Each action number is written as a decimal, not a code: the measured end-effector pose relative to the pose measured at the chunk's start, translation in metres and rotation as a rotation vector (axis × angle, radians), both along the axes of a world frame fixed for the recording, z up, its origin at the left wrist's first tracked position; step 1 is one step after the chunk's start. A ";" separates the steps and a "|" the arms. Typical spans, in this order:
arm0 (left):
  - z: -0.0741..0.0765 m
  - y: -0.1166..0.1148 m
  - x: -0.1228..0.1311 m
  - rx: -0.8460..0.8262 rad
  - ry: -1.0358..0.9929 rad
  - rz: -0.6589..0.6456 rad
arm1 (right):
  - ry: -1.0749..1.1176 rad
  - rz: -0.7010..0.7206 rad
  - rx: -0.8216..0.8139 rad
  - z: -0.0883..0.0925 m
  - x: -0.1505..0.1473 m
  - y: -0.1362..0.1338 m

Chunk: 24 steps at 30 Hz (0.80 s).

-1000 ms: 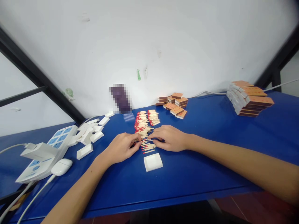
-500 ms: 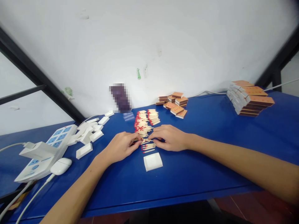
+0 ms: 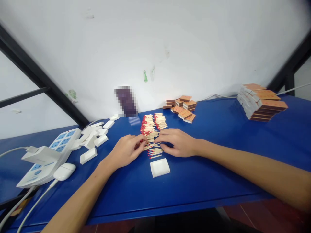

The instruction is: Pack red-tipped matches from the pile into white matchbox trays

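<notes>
Red-headed matches (image 3: 148, 127) lie in a dense heap on the blue table, with a smaller pile of matches (image 3: 160, 121) at its right. From the left, my left hand (image 3: 128, 149) pinches matches at their head ends between thumb and forefinger; how many is hidden. My right hand (image 3: 178, 142) is opposite, fingers bent and thumb a little apart, its tips at the plain ends of a few crossed matches (image 3: 153, 145). Just below them a short row of matches (image 3: 155, 152) lies spread out. Closest to me sits a white matchbox tray (image 3: 160, 168).
White matchbox trays (image 3: 88, 156) are scattered on the left beside a power strip (image 3: 64, 142) with a charger and a white earphone case (image 3: 64, 171). Orange matchboxes (image 3: 185, 114) lie at the back; more matchboxes (image 3: 267, 105) are stacked far right. A blurred dark phone-like object (image 3: 126, 101) leans on the wall.
My right thumb has parted slightly from its forefinger near the match ends. My left fingertips have shifted a little away from the crossed matches. The view has moved slightly.
</notes>
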<state>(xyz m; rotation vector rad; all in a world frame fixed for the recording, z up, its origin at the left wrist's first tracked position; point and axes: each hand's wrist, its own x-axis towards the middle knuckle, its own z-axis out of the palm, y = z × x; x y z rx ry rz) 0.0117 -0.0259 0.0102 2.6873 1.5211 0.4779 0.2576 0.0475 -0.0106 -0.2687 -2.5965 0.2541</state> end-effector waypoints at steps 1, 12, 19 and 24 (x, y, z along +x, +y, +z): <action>0.000 0.000 -0.001 0.006 0.004 -0.001 | 0.006 0.002 -0.001 0.000 0.000 0.000; 0.006 -0.006 0.003 -0.040 -0.009 -0.061 | -0.100 0.007 -0.124 0.003 0.001 -0.003; 0.008 -0.007 0.006 -0.060 -0.020 -0.070 | -0.099 0.029 -0.159 0.004 0.000 -0.006; 0.008 -0.008 0.006 -0.097 -0.073 -0.055 | -0.093 0.059 -0.204 0.005 0.001 -0.011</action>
